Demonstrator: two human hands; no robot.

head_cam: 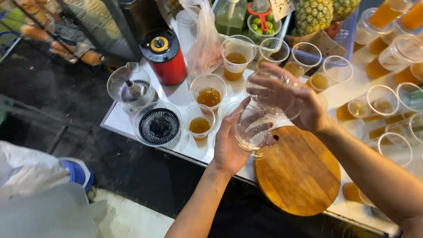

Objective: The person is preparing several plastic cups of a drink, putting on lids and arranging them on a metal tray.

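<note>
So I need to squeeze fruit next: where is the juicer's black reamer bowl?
The reamer bowl sits at the table's near left corner, below the clear jug, left of a filled cup.

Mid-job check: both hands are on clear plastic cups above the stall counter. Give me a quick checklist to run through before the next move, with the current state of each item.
1. Left hand has a secure hold on the clear cup: ok, fingers wrap it from below.
2. Right hand has a cup: ok, it grips a second clear cup from above.
3. The two cups are separated: cannot tell, they overlap and blur.
4. Held cups are empty: ok, no liquid shows.
5. Round wooden board is free as a set-down spot: ok.
6. Filled cups of amber drink stand upright nearby: ok, though close beneath the hands.
</note>
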